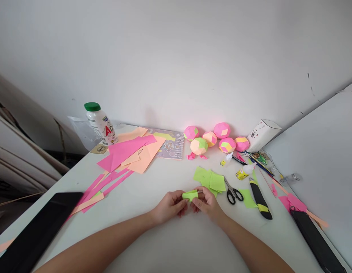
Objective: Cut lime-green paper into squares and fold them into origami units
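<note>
Between my two hands is a small green paper piece [190, 195], folded over with its upper edge standing slightly apart. My left hand [170, 205] pinches its left end between thumb and fingers. On the right end, my right hand [208, 204] grips it the same way. Just beyond my right hand lie several loose green paper squares [217, 182], partly covered by its fingers. A pair of black-handled scissors [234, 196] rests to their right, its blades reaching toward the squares. Another green square [248, 198] lies beside the scissors.
Several multicoloured paper balls [222, 130] sit by the wall. Glue bottles [245, 171] and a utility knife [260, 199] lie on the right. Pink and orange sheets [127, 151], a white bottle [100, 123] and a black tablet-like slab [41, 227] occupy the left of the table [153, 250].
</note>
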Action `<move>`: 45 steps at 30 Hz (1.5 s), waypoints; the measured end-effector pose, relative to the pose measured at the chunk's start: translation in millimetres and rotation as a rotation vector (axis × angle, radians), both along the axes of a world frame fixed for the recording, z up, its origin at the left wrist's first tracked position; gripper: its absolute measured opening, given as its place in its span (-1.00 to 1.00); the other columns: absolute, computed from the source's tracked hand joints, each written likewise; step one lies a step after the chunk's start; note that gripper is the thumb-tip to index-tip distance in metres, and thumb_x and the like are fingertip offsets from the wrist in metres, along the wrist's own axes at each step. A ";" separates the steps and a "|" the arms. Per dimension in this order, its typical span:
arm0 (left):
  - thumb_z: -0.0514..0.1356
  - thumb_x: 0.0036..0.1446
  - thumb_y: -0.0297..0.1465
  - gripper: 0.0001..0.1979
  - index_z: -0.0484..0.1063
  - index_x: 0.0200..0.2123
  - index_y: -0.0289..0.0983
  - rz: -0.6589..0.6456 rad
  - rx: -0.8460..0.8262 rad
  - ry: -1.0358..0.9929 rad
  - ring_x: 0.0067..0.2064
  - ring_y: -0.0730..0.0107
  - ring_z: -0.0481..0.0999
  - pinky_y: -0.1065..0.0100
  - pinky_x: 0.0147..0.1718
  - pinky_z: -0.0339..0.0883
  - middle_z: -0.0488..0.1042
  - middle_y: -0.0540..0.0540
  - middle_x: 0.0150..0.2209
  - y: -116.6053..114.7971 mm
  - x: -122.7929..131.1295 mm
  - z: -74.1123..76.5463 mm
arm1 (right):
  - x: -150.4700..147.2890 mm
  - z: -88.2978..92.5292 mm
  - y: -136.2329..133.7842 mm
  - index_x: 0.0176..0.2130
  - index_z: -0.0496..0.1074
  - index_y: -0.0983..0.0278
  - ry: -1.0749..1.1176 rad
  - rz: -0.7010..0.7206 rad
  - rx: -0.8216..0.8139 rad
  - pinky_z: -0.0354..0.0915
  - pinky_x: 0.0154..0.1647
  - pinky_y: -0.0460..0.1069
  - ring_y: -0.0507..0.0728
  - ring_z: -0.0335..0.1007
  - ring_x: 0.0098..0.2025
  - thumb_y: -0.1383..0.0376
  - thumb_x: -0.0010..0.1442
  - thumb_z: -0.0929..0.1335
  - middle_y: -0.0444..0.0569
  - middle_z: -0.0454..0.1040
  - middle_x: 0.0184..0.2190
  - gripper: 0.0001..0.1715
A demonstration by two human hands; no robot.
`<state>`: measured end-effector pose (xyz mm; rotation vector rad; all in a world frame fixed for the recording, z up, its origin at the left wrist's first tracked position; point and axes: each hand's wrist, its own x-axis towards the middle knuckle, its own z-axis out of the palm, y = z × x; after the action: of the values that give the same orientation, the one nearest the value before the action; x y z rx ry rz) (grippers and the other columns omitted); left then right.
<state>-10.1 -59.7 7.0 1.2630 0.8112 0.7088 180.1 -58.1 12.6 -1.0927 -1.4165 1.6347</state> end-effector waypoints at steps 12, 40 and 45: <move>0.17 0.11 -0.16 -0.69 0.38 -0.27 -0.31 -0.099 -0.038 -0.041 -0.47 0.48 0.41 0.42 -0.49 0.32 0.46 -0.04 -0.44 3.7 -5.3 11.1 | 2.1 0.6 -0.9 -0.35 0.34 0.28 -0.025 0.047 0.030 0.29 -0.45 -0.04 0.04 0.38 -0.51 0.10 0.18 0.33 -0.11 0.47 -0.52 -0.72; 0.21 0.04 -0.10 -0.63 0.34 -0.34 -0.32 -0.067 -0.120 -0.016 -0.47 0.44 0.46 0.40 -0.50 0.33 0.48 -0.05 -0.46 5.5 -4.5 11.2 | -1.9 2.5 -2.8 -0.40 0.32 0.28 -0.072 0.025 0.036 0.31 -0.47 -0.04 0.05 0.41 -0.52 0.07 0.19 0.32 -0.09 0.50 -0.53 -0.67; 0.22 0.03 -0.09 -0.62 0.34 -0.35 -0.33 -0.067 -0.127 -0.012 -0.47 0.43 0.46 0.40 -0.51 0.33 0.49 -0.06 -0.46 5.6 -4.0 9.9 | -1.3 0.7 -2.5 -0.39 0.33 0.29 -0.088 0.018 0.031 0.30 -0.47 -0.05 0.05 0.42 -0.52 0.06 0.18 0.32 -0.09 0.51 -0.52 -0.67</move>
<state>-14.1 -54.1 16.9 1.1653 0.7882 0.6009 178.8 -60.6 13.3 -1.1500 -1.5074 1.5896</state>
